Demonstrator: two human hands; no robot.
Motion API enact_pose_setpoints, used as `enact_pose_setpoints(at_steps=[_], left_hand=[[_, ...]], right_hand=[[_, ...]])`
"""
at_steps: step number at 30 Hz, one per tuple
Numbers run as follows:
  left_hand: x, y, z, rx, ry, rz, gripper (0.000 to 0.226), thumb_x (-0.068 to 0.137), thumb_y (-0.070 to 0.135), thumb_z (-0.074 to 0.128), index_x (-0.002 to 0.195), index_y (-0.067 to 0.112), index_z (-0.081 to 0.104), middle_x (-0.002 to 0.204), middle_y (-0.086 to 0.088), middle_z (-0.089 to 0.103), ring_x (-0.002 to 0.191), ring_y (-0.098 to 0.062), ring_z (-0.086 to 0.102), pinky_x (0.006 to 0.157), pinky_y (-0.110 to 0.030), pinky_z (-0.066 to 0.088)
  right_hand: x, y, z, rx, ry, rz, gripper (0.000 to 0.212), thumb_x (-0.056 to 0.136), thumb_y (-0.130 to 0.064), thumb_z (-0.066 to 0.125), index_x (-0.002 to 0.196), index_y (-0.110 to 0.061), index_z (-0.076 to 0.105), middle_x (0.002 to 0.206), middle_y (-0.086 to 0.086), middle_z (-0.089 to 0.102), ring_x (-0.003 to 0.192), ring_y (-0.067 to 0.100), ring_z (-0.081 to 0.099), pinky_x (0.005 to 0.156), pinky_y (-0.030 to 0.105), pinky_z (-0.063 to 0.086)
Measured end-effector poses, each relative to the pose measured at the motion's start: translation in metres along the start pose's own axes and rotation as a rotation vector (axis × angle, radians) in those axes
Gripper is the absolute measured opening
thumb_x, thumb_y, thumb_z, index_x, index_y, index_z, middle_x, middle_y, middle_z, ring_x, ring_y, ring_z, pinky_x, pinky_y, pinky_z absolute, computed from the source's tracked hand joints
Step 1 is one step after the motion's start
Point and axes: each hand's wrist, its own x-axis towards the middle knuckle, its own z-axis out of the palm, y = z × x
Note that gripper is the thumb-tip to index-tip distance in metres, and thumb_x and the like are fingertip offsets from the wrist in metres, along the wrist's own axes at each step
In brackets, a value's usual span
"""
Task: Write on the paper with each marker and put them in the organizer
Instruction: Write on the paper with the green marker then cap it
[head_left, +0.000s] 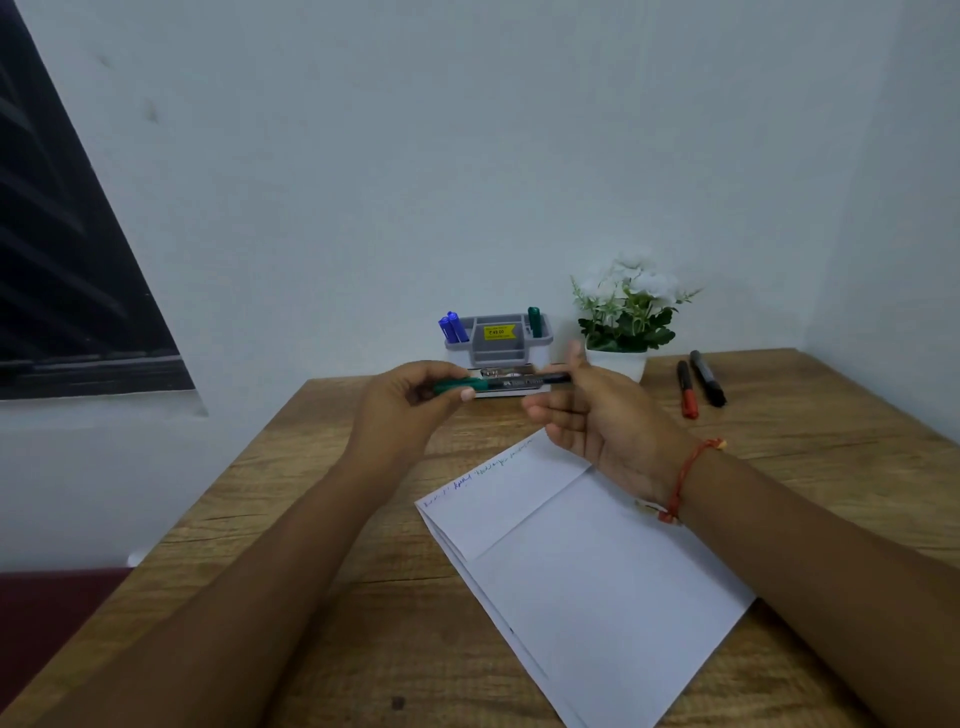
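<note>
A: What is on the far left?

B: A dark window (67, 249). Next comes the left hand (402, 402). Its fingers are pinched tight on the green cap end of a green marker (498, 383). The marker lies flat in the air, above the wooden surface (332, 499).

A: Where does the marker go?

B: Its dark end reaches the right hand (597, 415). That hand is loosely curled with its fingers apart, and I cannot tell if it grips the marker.

A: What is behind the hands?

B: The grey organizer (497, 340), by the wall. 2 blue markers (452, 327) stand in its left pocket, and 1 more green one (534, 321) stands in its right pocket.

A: And the paper?

B: The white paper (582, 566) lies under the right wrist, with small writing along its top edge.

A: What is further right?

B: A white flower pot (623, 358), then a red marker (687, 389) and a black marker (707, 378) lying side by side on the surface.
</note>
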Motion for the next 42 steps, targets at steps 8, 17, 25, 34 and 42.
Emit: enact_pose_setpoints(at_steps=[8,17,25,34,42], left_hand=[[0.006,0.012,-0.006,0.094,0.338,0.185,0.024,0.088,0.010,0.069,0.110,0.018,0.067,0.101,0.005,0.069,0.093,-0.008,0.066,0.083,-0.022,0.053],[0.057,0.053,-0.002,0.208,0.428,0.303,0.031,0.090,0.012,0.067,0.115,0.016,0.049,0.097,0.009,0.065,0.086,0.003,0.066,0.077,-0.009,0.051],[0.095,0.019,0.014,0.472,0.321,0.303,0.013,0.093,0.006,0.060,0.102,0.012,0.054,0.092,0.003,0.063,0.082,-0.008,0.062,0.069,-0.008,0.048],[0.107,0.001,0.025,0.570,0.237,0.213,0.012,0.096,0.009,0.053,0.102,0.012,0.063,0.096,-0.005,0.067,0.083,-0.012,0.059,0.065,-0.007,0.040],[0.097,0.001,0.026,0.619,0.131,0.124,0.030,0.103,0.023,0.044,0.127,0.014,0.061,0.131,-0.004,0.061,0.116,-0.017,0.055,0.095,-0.025,0.041]], right_hand=[[0.011,0.009,-0.028,-0.899,0.271,-0.462,0.039,0.102,-0.055,0.040,0.103,-0.023,0.060,0.071,-0.004,0.074,0.069,0.010,0.072,0.062,0.031,0.055],[0.014,0.010,-0.033,-1.238,0.185,-0.466,0.049,0.098,-0.067,0.033,0.109,-0.028,0.061,0.081,-0.005,0.073,0.074,0.014,0.069,0.068,0.043,0.058],[0.013,0.006,-0.033,-1.342,0.165,-0.479,0.040,0.102,-0.059,0.037,0.106,-0.027,0.060,0.067,-0.010,0.055,0.065,0.012,0.056,0.051,0.030,0.034],[0.012,0.007,-0.030,-1.379,0.143,-0.475,0.033,0.101,-0.059,0.040,0.088,-0.031,0.052,0.064,-0.012,0.050,0.063,0.009,0.051,0.048,0.026,0.029],[0.013,0.007,-0.031,-1.388,0.141,-0.491,0.038,0.100,-0.060,0.041,0.090,-0.029,0.059,0.070,-0.009,0.059,0.071,0.015,0.060,0.053,0.029,0.042]])
